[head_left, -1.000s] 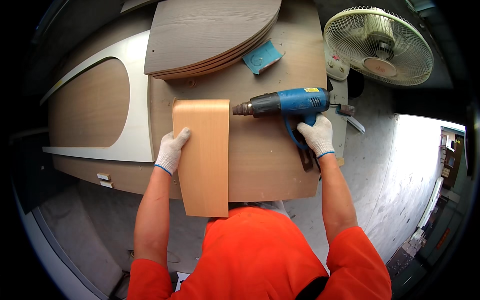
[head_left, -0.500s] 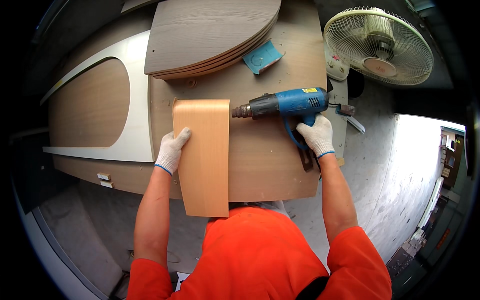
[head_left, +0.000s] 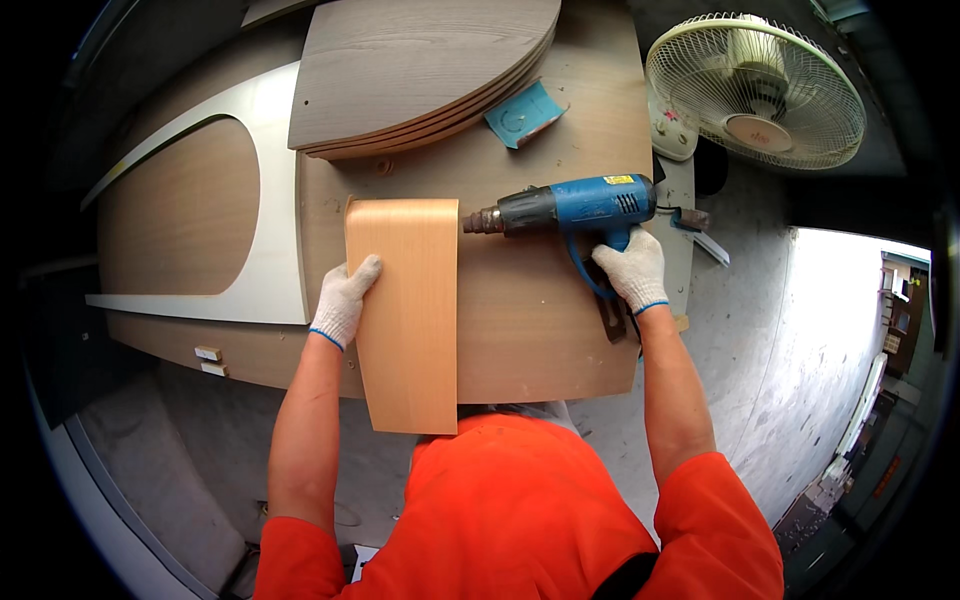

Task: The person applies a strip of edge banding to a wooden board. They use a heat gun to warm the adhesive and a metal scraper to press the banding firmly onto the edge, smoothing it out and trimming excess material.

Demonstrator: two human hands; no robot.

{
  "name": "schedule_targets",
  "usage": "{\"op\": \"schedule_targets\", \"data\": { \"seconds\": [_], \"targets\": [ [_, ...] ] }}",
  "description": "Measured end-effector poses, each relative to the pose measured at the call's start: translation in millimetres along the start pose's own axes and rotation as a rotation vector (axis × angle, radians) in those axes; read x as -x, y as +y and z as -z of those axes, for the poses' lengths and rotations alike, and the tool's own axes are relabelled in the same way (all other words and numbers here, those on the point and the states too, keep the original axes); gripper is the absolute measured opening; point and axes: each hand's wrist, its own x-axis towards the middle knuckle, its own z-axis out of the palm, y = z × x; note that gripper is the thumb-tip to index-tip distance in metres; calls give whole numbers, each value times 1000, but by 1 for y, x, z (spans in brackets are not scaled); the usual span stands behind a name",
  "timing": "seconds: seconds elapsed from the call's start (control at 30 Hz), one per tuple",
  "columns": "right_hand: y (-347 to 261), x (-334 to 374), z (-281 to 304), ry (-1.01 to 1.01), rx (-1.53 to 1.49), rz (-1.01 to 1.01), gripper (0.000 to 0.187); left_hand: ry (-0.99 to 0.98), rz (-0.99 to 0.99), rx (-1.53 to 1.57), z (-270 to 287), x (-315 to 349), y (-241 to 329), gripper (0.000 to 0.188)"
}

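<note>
My left hand, in a white knit glove, grips the left edge of a light wood-grain panel, thumb on top and fingers hidden beneath. The panel has a rounded far end and its near end overhangs the front of the bench. My gloved right hand is wrapped round the handle of a blue and black heat gun. The gun lies level, its metal nozzle pointing left, just short of the panel's far right edge. A blue cord loop hangs below its body.
Stacked grey wood-grain boards and a blue sandpaper piece lie farther back on the workbench. A white cut-out frame is on the left. Two small blocks sit near the front edge. A fan stands at the far right.
</note>
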Motion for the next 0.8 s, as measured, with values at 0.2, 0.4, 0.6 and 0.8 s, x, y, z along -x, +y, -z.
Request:
{"op": "schedule_targets", "data": {
  "seconds": [0.2, 0.4, 0.6, 0.8],
  "targets": [
    [1, -1, -2, 18, 6, 15, 46, -9, -15, -2, 1, 0, -1, 48],
    [-6, 1, 3, -40, -85, -61, 44, -10, -17, -2, 2, -1, -2, 48],
    [-7, 1, 3, -26, -36, -39, 46, -8, -15, -8, 0, 2, 1, 48],
    [3, -2, -3, -10, 4, -27, 50, -12, -6, -17, 1, 2, 3, 49]
  ]
}}
